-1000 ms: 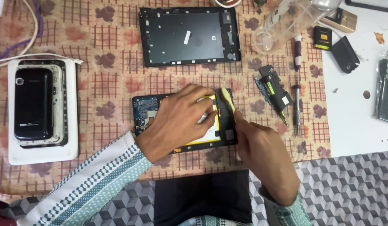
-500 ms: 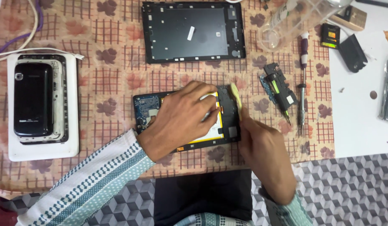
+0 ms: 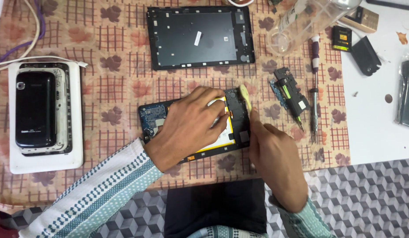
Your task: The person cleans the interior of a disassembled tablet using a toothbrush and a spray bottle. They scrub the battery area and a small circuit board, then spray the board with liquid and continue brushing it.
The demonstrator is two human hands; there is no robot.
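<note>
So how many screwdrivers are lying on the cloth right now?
2, it seems: a long screwdriver right of the opened tablet, and a short screwdriver across the black part beside it. Others may be hidden.

2 bare hands; white sleeves (image 3: 103,194) with teal dot-and-dash bands.

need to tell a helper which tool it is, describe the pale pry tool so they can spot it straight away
Start at the opened tablet lying in the middle of the patterned cloth, under the left hand. At its right end, the right hand holds the pry tool, a small cream-yellow flat blade. The screwdriver further right is long and thin, not pale.
</note>
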